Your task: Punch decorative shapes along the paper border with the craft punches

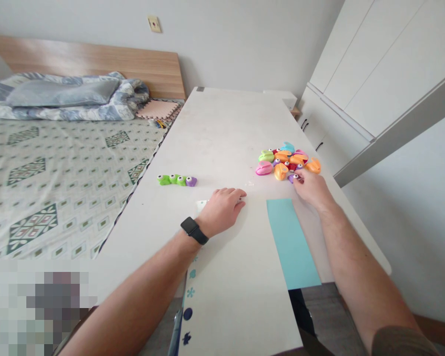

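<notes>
The right hand (313, 188) is bending its thumb and fingertips around a small purple punch (291, 178), and it is apparently pinching it, though the fingers are hiding part of the grip. Just beyond, the cluster of punches (281, 171) in orange, pink, green, red and blue is crowding the right side of the table (222, 128), and the purple one is sitting at its near edge. The left hand (224, 210) is lying palm down across the long white sheet (244, 291), fingers close together and thumb standing a little apart; whether it is holding anything underneath is not showing. Along the sheet's left edge, blue shapes (187, 314) are running in a column. A turquoise paper strip (292, 242) is lying between the forearms, its near end poking past the table edge, and a row of green and purple punches (176, 180) is standing beyond the left hand, apart from the cluster. The step in hand is seemingly picking one punch out, and the next move is calling for a secure hold on it and clearance from its neighbours, with the left hand steadying the sheet
</notes>
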`<state>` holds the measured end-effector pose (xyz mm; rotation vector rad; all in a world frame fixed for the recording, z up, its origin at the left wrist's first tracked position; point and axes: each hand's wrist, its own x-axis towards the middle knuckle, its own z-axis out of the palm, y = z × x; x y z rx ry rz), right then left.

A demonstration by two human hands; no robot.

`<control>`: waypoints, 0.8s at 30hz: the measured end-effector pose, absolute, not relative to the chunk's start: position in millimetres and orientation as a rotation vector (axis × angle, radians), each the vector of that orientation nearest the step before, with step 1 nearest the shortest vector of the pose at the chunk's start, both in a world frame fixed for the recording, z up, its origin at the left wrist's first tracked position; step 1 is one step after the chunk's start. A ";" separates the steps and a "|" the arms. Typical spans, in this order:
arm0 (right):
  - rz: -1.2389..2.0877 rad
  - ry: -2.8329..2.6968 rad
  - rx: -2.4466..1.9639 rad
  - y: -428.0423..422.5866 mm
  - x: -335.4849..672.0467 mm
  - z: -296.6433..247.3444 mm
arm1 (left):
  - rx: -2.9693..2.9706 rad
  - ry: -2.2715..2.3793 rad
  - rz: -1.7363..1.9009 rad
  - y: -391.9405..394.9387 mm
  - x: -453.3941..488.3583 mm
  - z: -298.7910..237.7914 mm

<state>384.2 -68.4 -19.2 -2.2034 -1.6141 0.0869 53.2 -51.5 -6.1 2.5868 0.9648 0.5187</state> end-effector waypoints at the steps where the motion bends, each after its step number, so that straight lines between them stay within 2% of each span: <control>1: 0.092 -1.612 -2.194 -68.3 384.4 -19.9 | 2.586 0.963 0.518 -51.5 53.2 -6.0; 6: 0.093 -1.525 -2.115 -69.9 388.7 -19.6 | 2.587 0.962 0.527 -51.1 52.3 -7.4; 14: -0.164 -1.232 -2.134 -75.8 418.8 -5.8 | 2.584 0.962 0.537 -50.6 52.7 -8.8; 24: -0.182 -1.166 -2.160 -76.6 432.2 -8.3 | 2.587 0.965 0.548 -50.2 51.2 -9.2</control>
